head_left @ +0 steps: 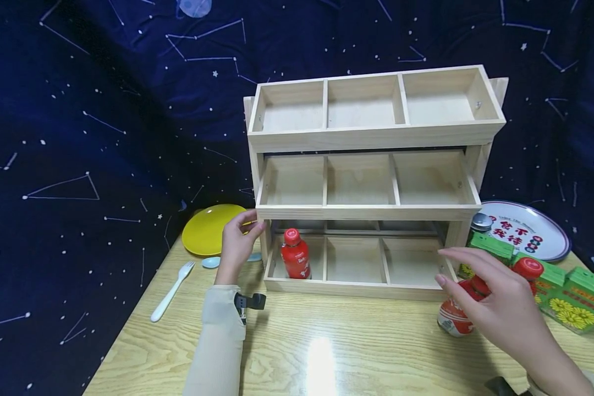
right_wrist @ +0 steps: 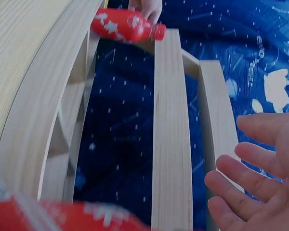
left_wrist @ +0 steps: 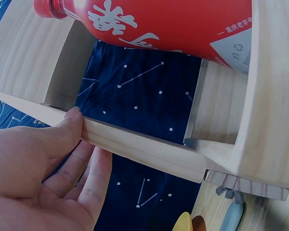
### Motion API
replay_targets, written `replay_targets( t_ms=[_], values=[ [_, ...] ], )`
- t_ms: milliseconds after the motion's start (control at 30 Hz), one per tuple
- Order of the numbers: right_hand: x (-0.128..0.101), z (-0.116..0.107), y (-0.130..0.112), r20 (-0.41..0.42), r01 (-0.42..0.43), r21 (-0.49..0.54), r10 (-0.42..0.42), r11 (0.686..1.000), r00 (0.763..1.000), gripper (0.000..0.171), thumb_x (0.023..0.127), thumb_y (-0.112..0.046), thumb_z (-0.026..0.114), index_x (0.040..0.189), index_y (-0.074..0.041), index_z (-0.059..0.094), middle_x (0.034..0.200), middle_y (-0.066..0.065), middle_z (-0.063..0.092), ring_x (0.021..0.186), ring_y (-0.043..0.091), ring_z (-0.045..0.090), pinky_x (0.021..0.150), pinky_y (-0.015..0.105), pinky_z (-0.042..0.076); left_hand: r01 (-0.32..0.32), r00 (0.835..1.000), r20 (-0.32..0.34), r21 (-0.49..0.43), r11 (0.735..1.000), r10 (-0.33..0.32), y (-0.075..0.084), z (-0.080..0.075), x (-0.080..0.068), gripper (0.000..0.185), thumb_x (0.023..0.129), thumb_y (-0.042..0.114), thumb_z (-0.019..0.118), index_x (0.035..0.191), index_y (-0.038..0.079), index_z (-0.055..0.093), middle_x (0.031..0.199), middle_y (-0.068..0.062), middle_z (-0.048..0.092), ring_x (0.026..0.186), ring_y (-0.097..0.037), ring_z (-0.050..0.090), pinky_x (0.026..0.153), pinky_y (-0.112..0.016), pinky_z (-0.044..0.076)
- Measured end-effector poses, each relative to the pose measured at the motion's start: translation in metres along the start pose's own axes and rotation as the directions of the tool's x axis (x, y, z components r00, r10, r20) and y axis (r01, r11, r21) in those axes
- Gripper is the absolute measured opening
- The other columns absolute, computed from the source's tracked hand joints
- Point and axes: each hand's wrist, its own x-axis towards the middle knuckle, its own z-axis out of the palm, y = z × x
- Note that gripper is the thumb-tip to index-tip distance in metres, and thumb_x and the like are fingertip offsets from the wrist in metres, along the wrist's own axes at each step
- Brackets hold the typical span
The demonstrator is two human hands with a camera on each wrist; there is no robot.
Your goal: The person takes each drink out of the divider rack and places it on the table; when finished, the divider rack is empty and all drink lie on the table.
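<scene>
A three-tier wooden shelf (head_left: 368, 213) stands on the table, each tier split into three compartments. One red bottle (head_left: 297, 257) is upright in the bottom tier's left compartment. At the shelf's left side, my left hand (head_left: 236, 242) grips the side post (left_wrist: 139, 149), thumb on one face and fingers behind. My right hand (head_left: 505, 308) is by the shelf's lower right corner with nothing in it; its fingers extend loosely in the right wrist view. Behind and below that hand stand more red bottles (head_left: 455, 319), partly hidden by it.
Green cartons (head_left: 576, 300) with yellow flowers and a white plate (head_left: 549, 220) with red lettering stand at the right. On the left are a yellow plate (head_left: 203, 228), a pale fork (head_left: 173, 291) and a light blue spoon (head_left: 210, 263). A dark starry cloth (head_left: 104, 165) hangs behind.
</scene>
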Motion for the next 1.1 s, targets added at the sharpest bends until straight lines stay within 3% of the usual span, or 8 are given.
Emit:
replay_targets(
  t_ms=[133,367,633,867,1100],
  values=[
    [0.009,0.012,-0.010,0.045,0.043,0.059,-0.046,0.997,0.998,0.057,0.068,0.005,0.086,0.121,-0.010,0.069,0.120,0.003,0.065,0.116,-0.004,0.051,0.092,0.004,0.039,0.009,1.000,0.002,0.002,1.000,-0.009,0.000,0.000,0.000,0.035,0.090,0.013,0.073,0.125,0.011,0.066,0.121,-0.007,0.065,0.108,-0.030,0.063,0.092,-0.036,0.055],
    [0.027,0.044,-0.027,0.014,0.147,0.196,-0.152,0.970,0.988,0.053,0.070,0.004,0.084,0.119,-0.009,0.069,0.118,0.004,0.067,0.113,0.010,0.059,0.099,0.013,0.041,0.011,1.000,0.005,0.000,1.000,-0.011,0.001,-0.001,0.000,0.036,0.090,0.015,0.074,0.125,0.011,0.066,0.120,-0.007,0.066,0.107,-0.029,0.064,0.091,-0.037,0.055],
    [0.045,0.084,-0.041,0.069,0.113,0.279,-0.137,0.954,0.988,0.046,0.079,-0.002,0.081,0.122,-0.010,0.068,0.121,0.000,0.066,0.114,0.017,0.060,0.100,0.017,0.043,0.020,1.000,-0.001,0.014,1.000,-0.020,0.001,-0.001,0.000,0.035,0.090,0.015,0.073,0.124,0.012,0.066,0.120,-0.005,0.066,0.106,-0.024,0.064,0.090,-0.035,0.056],
    [0.060,0.119,-0.054,0.141,0.042,0.364,-0.099,0.930,0.985,0.042,0.084,-0.009,0.079,0.124,-0.009,0.066,0.123,0.000,0.066,0.113,0.018,0.061,0.096,0.040,0.050,0.032,0.999,0.006,0.009,0.999,-0.032,0.000,-0.001,-0.001,0.036,0.090,0.016,0.073,0.125,0.013,0.066,0.120,-0.005,0.066,0.106,-0.023,0.064,0.090,-0.034,0.056],
    [0.079,0.158,-0.064,0.221,-0.028,0.400,-0.066,0.916,0.973,0.046,0.086,-0.014,0.079,0.129,-0.011,0.064,0.126,0.004,0.065,0.114,0.020,0.060,0.096,0.045,0.050,0.026,1.000,0.000,0.021,0.999,-0.026,0.000,-0.001,0.000,0.036,0.090,0.016,0.073,0.126,0.014,0.066,0.120,-0.004,0.065,0.106,-0.024,0.064,0.090,-0.035,0.055]
  ],
)
